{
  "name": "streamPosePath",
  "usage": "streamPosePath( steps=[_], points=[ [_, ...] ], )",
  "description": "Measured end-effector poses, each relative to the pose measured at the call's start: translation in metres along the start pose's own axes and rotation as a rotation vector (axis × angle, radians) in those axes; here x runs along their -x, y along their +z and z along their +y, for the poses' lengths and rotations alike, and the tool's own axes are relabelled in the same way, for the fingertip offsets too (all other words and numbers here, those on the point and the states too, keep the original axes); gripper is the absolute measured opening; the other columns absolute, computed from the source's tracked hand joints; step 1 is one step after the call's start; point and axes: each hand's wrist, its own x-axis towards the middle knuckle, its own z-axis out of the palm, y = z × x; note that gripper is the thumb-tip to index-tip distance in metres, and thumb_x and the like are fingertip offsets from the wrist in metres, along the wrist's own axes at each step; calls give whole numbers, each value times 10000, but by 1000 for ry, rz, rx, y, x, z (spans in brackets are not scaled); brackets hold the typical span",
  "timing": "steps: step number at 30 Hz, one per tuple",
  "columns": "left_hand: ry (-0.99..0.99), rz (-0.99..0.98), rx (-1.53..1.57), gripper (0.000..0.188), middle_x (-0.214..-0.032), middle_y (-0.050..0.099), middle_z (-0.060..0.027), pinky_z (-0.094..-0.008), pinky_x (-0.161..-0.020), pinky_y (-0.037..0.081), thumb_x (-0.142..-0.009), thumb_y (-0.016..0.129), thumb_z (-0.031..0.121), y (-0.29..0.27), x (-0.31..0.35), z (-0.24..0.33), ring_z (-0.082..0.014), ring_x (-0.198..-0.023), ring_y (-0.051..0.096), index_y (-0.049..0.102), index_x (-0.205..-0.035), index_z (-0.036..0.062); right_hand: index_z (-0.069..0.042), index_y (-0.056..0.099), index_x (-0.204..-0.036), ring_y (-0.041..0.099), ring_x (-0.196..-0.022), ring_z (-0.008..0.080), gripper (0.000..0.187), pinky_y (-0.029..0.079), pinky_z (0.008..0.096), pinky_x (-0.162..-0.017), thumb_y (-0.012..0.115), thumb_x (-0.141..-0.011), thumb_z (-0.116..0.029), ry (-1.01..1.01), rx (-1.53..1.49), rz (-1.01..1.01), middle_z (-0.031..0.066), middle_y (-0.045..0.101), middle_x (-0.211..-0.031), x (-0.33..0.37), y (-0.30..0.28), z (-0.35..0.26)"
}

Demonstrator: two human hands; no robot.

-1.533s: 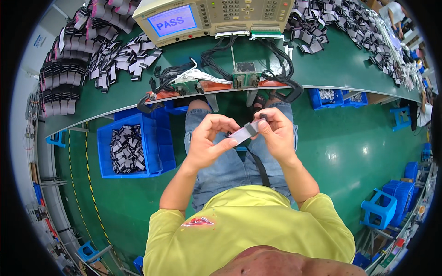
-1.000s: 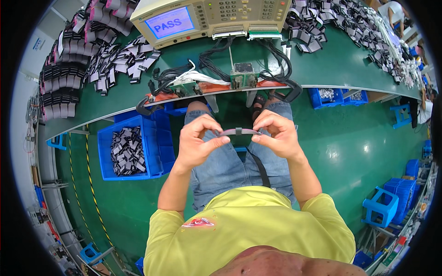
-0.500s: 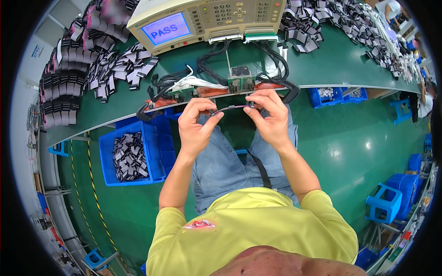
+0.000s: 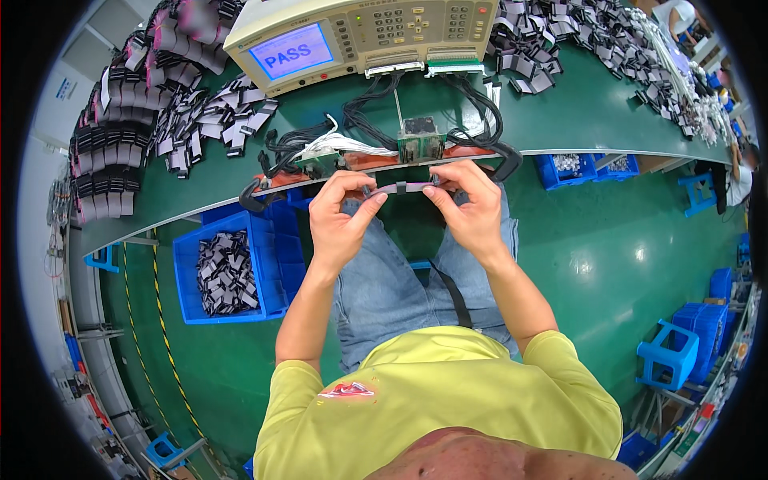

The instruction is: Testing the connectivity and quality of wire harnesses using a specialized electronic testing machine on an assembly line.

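A short flat ribbon cable (image 4: 413, 188), grey with a pink edge and a black connector in its middle, stretches between my two hands just off the table's front edge. Its left end connector is pinched by my left hand (image 4: 342, 212), thumb against fingers. My right hand (image 4: 470, 204) grips the connector at the other end in the same way. Just beyond them, on the table edge, is a test fixture block (image 4: 421, 140) with a green board. Black and white cables (image 4: 344, 144) run from the fixtures to a beige tester (image 4: 360, 40) with a lit screen.
Ribbon cables (image 4: 210, 120) lie in piles at the table's left, and another heap (image 4: 532, 48) covers its far right. Below left, a blue bin (image 4: 186, 280) holds more of them. Small blue bins (image 4: 552, 172) hang under the table at right. A blue stool (image 4: 668, 352) stands lower right.
The ribbon cable has turned slightly between my fingers, so more of its flat grey face shows and it looks straighter. Both hands stay nearly in place.
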Motion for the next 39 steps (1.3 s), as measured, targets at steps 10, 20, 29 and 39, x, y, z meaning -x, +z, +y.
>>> streamPosePath(
  steps=[10,20,29,39],
  points=[
    [-5,-13,29,219,-1058,687,-66,-255,-808,556,-880,799,-57,1,1,-2,-134,-936,677,689,-1065,-16,14,741,-1082,708,-825,188,266,576,291,-737,836,-833,16,16,2,2,101,698,-966,1,-4,-4],
    [-17,-10,35,227,-1063,689,-63,-254,-815,550,-880,805,-50,2,2,-2,-127,-937,670,687,-1070,-16,6,743,-1084,685,-802,165,263,551,280,-715,837,-838,14,-4,-1,12,84,687,-934,3,-4,-6],
    [-23,-11,55,226,-1062,685,-57,-249,-816,528,-881,797,-59,2,1,0,-123,-936,658,685,-1073,-16,5,745,-1078,724,-846,218,279,585,315,-742,850,-820,-1,9,11,-18,112,706,-974,2,-7,-8],
    [-29,-9,74,236,-1055,678,-55,-245,-811,520,-885,796,-59,2,2,-3,-119,-931,653,680,-1087,-18,3,748,-1085,722,-845,221,286,582,318,-741,850,-817,-1,9,20,-27,114,707,-974,3,-7,-9]
  ],
)
